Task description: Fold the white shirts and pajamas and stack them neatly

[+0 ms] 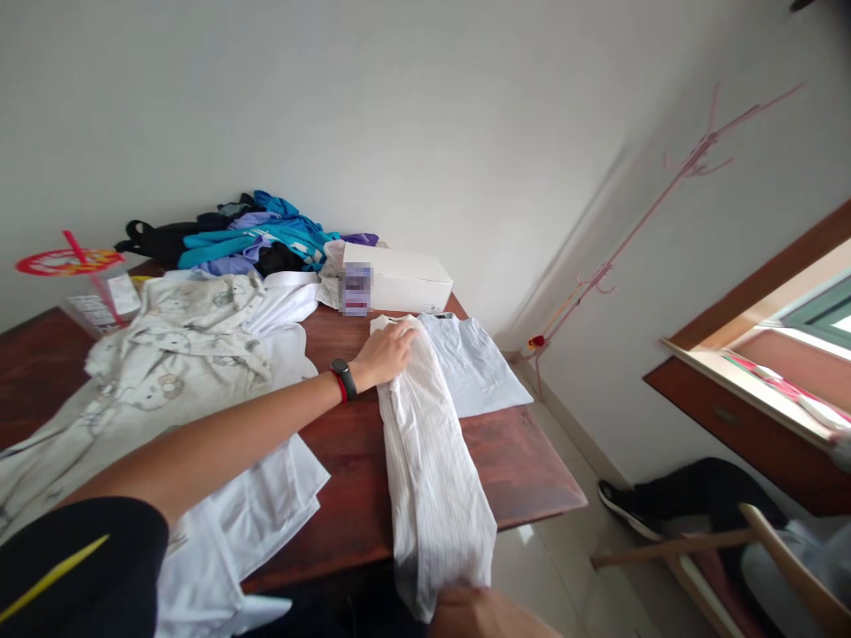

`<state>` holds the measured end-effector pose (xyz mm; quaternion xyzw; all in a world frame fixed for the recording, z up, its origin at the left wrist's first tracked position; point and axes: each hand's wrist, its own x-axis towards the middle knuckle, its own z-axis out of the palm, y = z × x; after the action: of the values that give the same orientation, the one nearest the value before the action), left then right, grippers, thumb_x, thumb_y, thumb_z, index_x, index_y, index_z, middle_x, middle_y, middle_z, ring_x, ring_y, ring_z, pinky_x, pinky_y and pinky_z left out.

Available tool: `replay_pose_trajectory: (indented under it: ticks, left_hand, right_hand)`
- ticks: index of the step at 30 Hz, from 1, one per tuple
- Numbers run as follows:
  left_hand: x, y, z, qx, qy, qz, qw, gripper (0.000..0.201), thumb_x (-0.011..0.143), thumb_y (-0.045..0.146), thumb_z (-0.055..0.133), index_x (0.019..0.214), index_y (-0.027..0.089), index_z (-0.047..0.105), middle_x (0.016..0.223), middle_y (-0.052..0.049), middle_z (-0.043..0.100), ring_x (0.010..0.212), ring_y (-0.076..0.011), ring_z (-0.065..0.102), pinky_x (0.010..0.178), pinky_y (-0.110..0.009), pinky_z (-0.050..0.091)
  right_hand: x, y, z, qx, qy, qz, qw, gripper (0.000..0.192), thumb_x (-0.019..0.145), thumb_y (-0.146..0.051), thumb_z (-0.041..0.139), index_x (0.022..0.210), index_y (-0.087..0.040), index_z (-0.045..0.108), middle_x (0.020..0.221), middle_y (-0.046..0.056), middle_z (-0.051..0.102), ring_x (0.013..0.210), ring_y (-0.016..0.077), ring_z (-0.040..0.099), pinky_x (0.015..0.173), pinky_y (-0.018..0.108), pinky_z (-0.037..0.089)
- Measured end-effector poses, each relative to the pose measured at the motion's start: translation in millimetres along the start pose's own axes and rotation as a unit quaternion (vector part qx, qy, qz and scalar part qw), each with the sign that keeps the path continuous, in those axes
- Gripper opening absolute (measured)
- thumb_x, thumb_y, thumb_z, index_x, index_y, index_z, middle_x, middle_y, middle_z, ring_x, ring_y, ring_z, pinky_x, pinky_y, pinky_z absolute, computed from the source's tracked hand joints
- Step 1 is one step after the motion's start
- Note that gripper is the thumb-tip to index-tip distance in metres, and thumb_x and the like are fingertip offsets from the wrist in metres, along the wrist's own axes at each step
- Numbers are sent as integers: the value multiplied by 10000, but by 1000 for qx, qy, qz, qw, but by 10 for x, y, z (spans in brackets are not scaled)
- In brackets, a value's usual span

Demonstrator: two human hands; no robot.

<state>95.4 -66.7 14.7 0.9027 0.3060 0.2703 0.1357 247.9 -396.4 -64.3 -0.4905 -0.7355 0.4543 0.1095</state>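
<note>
Head view: left hand [389,354] flat, open-palmed on striped white shirt [432,461]; right hand's [485,613] grip at its hem, unclear.

Thin ribbed white cloth shirt [432,452], glossy dark wood table [525,465] — matt cardboard box [399,276]

One head-worn camera looks forward and down, close over the table [346,496].
</note>
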Motion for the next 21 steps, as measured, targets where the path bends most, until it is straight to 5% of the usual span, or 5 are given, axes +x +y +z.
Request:
replay_pose_trajectory:
  ticks: [4, 9, 15, 18, 21]
  left_hand:
    - [-315, 334, 195, 30, -142, 201, 969, 562, 1039, 491, 494, 1524, 206, 498, 1666, -159, 346, 1549, -367, 278, 1243, -551, 239]
    - [-556, 416, 334, 17, -238, 199, 951, 666, 1038, 559, 468, 1620, 253, 363, 1722, -139, 196, 1598, -382, 88, 1245, -639, 62]
    - [-507, 398, 331, 16, -265, 188, 946, 683, 1035, 567, 462, 1635, 271, 328, 1735, -128, 107, 1603, -377, 27, 1240, -643, 35]
    - [-487, 397, 329, 21, -266, 189, 945, 681, 1032, 562, 471, 1634, 276, 330, 1736, -130, 102, 1600, -388, 25, 1234, -656, 34]
    - [-495, 430, 302, 12, -256, 184, 949, 672, 1022, 550, 503, 1621, 283, 361, 1732, -130, 129, 1595, -407, 56, 1228, -672, 51]
  right_hand:
    - [-259, -182, -389, 111, 224, 26, 968, 343, 973, -509, 615, 843, -200, 685, 773, 25, 666, 728, 165, 598, 687, 265, 470]
    - [-225, -27, -373, 66, 479, 141, 864, 530, 898, -674, 621, 644, -221, 513, 587, -11, 518, 565, 146, 458, 536, 262, 379]
    - [-315, 263, 9, 81, 438, 245, 861, 441, 797, -655, 743, 816, -218, 687, 848, 92, 751, 846, 296, 698, 702, 347, 534]
    - [-308, 392, 105, 178, 376, 177, 892, 530, 792, -630, 769, 1071, -182, 733, 1076, 119, 776, 1039, 349, 700, 833, 401, 559]
    - [-235, 499, 181, 261, 339, 125, 895, 527, 796, -615, 784, 1028, -144, 748, 1025, 112, 785, 980, 343, 707, 849, 417, 559]
